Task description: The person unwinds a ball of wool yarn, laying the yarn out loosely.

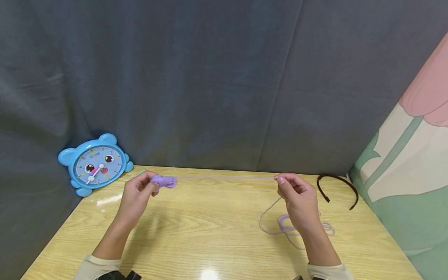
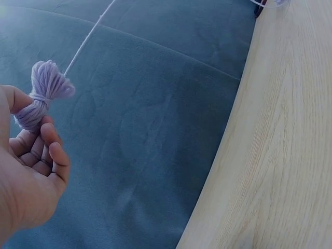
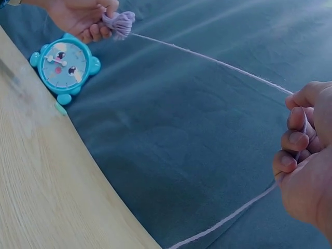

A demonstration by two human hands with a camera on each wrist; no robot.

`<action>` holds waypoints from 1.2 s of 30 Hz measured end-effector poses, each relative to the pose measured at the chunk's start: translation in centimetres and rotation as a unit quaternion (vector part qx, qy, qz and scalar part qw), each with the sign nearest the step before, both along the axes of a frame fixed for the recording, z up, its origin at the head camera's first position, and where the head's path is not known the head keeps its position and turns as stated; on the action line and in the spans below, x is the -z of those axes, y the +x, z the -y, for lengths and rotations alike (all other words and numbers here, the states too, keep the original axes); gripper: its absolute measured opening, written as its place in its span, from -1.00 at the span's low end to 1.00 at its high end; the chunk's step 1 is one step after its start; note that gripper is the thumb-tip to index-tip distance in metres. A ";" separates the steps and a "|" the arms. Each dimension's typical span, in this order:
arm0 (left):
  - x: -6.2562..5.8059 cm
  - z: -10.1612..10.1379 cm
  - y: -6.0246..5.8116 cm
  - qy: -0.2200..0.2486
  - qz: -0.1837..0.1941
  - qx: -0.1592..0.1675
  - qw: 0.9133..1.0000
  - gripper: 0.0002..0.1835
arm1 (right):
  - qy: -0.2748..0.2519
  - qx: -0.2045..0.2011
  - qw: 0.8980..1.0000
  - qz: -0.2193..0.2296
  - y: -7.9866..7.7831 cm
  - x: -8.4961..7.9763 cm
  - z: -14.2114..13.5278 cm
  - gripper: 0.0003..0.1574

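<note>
My left hand (image 1: 137, 194) pinches a small bundle of lilac yarn (image 1: 166, 181) between thumb and fingers, raised above the table. In the left wrist view the yarn bundle (image 2: 44, 93) is tied round its middle, with loops fanning out at one end. A taut strand (image 3: 207, 58) runs from it across to my right hand (image 1: 300, 200), whose thumb and forefinger pinch it. From there the yarn passes through the curled fingers of the right hand (image 3: 308, 150) and hangs down. Loose loops of the yarn (image 1: 284, 225) lie on the table beneath and beside the right wrist.
A blue bear-shaped toy clock (image 1: 99, 165) leans at the table's back left, against the dark curtain (image 1: 210, 85). Something small and green (image 1: 141, 172) peeks out behind the left hand. A black headband (image 1: 337, 177) lies at the back right of the wooden table (image 1: 210, 233).
</note>
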State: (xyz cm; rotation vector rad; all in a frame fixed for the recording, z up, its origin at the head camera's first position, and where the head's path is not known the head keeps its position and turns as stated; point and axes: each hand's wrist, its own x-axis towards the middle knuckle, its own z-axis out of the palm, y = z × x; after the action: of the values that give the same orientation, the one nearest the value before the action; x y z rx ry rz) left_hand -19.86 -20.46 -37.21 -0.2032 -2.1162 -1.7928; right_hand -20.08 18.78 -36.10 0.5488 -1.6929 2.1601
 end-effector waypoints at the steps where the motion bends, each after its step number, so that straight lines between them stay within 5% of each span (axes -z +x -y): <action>1: 0.0 0.0 0.0 -0.001 0.000 0.000 1.000 -0.92 | -0.002 0.001 1.000 0.001 0.0 0.0 -0.1 -0.74; 26: -0.4 0.2 0.2 0.003 -0.001 -0.001 1.000 -0.91 | -0.092 0.007 0.995 -0.026 0.2 -1.3 -1.9 -0.71; 36: -0.3 0.6 0.4 0.048 -0.007 0.016 0.999 -0.84 | -0.125 0.020 0.992 -0.019 0.1 -1.4 -2.8 -0.71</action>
State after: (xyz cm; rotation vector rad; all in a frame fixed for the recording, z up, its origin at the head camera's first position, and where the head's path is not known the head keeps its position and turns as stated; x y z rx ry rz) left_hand -19.43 -21.03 -36.89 -0.2257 -2.0230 -1.9011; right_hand -20.00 21.54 -34.66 0.4762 -1.3733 2.2729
